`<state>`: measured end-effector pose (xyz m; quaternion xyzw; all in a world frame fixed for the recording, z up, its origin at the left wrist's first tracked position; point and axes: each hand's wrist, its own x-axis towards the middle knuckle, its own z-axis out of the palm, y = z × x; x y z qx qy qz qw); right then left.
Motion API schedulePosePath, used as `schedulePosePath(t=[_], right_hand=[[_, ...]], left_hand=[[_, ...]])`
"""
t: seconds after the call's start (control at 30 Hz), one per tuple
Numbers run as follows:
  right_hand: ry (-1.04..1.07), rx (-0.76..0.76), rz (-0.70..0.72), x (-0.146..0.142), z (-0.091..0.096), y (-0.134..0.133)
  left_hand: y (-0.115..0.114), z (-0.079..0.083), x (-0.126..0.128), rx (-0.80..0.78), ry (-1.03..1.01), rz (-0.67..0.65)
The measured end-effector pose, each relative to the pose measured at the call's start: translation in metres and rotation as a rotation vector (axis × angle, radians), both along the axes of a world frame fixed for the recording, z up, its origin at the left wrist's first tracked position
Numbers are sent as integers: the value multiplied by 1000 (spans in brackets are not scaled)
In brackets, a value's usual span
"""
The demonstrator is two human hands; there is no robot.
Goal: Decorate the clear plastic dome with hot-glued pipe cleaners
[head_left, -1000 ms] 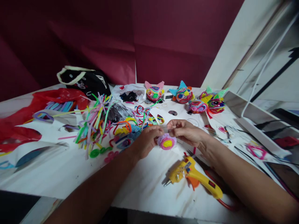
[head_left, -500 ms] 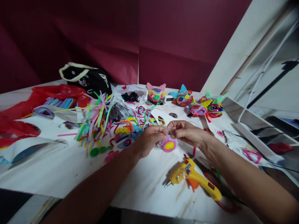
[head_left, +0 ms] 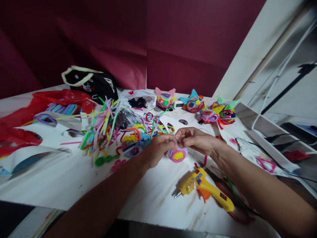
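Observation:
My left hand (head_left: pixel 162 145) and my right hand (head_left: pixel 194 140) meet above the middle of the table, fingertips almost touching. Both are closed in a pinch at the upper edge of a round pipe-cleaner coil (head_left: pixel 178 155). The coil has a yellow centre, a pink ring around it and a lilac outer edge. My fingers cover its top, so exactly what sits between the tips is hidden. Below my right forearm a yellow hot glue gun (head_left: pixel 205 188) lies on its side, its metal nozzle pointing left.
Loose coloured pipe cleaners (head_left: pixel 101 129) are heaped on the left beside a red plastic bag (head_left: pixel 61 96). A black bag (head_left: pixel 91 84) stands behind. Several pipe-cleaner animal heads, one with pink ears (head_left: pixel 164 99), line the back. A white tray (head_left: pixel 272 148) with cables borders the right.
My fingertips have drawn slightly closer together over the coil's top edge, covering the lilac part there. My right hand has shifted a little left. The glue gun stays put.

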<state>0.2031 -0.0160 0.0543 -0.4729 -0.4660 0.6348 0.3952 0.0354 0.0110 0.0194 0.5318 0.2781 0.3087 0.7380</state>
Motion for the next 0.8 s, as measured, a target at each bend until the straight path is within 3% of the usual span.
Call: schedulePosePath(t=[0.6,0.8], right_hand=[[-66,62,-53,-6,-1,-5],[-62,39,-11,-3,-2,-6]], left_hand=[[1,-5,3,81,-46,54],[2,-6,2,73,-30,37]])
